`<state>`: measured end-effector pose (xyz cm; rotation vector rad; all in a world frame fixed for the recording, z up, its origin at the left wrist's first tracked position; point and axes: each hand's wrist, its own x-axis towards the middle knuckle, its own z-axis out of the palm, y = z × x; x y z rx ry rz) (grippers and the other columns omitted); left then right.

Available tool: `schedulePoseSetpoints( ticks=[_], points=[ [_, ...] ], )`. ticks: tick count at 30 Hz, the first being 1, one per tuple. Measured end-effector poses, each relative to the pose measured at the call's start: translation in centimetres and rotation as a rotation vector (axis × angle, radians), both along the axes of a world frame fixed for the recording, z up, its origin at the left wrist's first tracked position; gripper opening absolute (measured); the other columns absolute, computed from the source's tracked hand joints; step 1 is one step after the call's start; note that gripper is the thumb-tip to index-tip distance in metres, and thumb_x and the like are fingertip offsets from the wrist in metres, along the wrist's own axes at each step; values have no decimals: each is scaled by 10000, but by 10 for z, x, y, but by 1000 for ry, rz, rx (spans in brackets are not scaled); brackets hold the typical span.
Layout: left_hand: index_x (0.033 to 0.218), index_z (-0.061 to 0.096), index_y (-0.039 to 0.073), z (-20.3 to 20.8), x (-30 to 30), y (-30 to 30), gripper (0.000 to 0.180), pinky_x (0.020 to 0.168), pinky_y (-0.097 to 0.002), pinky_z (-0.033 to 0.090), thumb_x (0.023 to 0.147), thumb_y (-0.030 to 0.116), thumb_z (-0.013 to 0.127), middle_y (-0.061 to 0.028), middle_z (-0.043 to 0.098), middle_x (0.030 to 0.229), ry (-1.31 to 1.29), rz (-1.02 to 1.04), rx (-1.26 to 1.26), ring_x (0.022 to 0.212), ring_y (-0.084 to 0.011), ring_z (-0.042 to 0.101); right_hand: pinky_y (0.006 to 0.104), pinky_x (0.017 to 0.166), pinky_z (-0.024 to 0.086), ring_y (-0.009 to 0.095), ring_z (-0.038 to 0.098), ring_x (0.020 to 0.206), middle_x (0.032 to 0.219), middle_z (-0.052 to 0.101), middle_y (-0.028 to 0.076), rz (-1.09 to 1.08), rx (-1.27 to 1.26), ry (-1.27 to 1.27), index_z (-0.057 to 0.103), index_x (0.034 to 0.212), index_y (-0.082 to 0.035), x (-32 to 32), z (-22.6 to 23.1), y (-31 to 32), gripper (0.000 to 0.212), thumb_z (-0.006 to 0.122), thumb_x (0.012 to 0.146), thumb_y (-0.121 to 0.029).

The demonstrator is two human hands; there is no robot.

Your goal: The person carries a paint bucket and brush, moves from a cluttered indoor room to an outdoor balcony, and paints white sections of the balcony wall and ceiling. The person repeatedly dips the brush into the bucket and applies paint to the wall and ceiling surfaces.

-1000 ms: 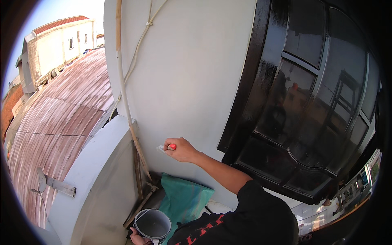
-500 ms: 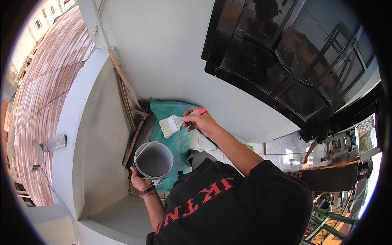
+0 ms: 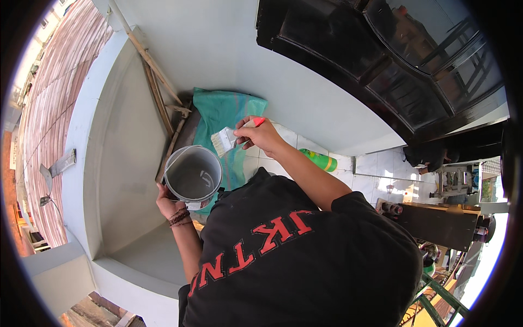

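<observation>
My left hand (image 3: 168, 201) grips a grey paint bucket (image 3: 194, 175) by its lower near side, tilting the open mouth up toward me. Grey paint with a lighter mark on its surface shows inside, and a thin wire handle lies along the rim. In my right hand (image 3: 258, 134) is a flat paintbrush (image 3: 224, 141) with a red handle tip, a pale ferrule and light bristles. The fingers pinch it near the ferrule. Its bristles point down and left, just above the bucket's far right rim, apart from the paint.
A green woven sack (image 3: 224, 113) covers the floor in the corner beyond the bucket. Wooden poles (image 3: 158, 82) lean there by the low wall (image 3: 81, 125). A green container (image 3: 318, 160) lies on white tiles beneath a black panelled door (image 3: 348, 60). Another person (image 3: 427, 158) bends at the right.
The view has shifted, so the door and wall sit higher. My right hand has brought the brush closer to the bucket's rim. A green container has come into fuller view.
</observation>
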<state>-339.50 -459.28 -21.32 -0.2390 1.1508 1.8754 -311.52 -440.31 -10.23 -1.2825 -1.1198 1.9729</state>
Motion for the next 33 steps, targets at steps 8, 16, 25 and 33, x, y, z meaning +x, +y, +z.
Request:
schedulePoseSetpoints(
  ticks=[8,16,25,33],
  points=[
    [1123,589,-76,7,18,-7,511,987,-458,438,980,408,507,-174,647,1116,18,39,-167,1109,-308,582,270,568,544,117,653,719,821,659,44,-24,10,-150,625,949,-30,42,-69,19,153,686,830,-102],
    [1063,626,-64,6,52,-12,485,981,-423,449,983,401,511,-155,671,1074,9,-43,-311,1058,-292,606,275,518,529,127,646,684,813,648,64,-298,-259,-70,598,981,-36,96,-119,11,178,690,835,-83],
    [986,614,-55,1,71,12,378,750,-318,475,932,318,642,-123,676,876,479,-112,-616,789,-188,621,278,548,519,116,650,635,722,675,61,-446,61,-403,674,905,-73,198,-205,25,131,691,807,-158],
    [803,580,15,4,66,30,290,577,-257,436,885,256,718,-68,643,777,656,-123,-567,653,-111,567,316,540,587,184,687,692,864,674,94,-1055,-388,-799,668,961,-84,371,-297,-108,182,676,780,-96]
  ],
)
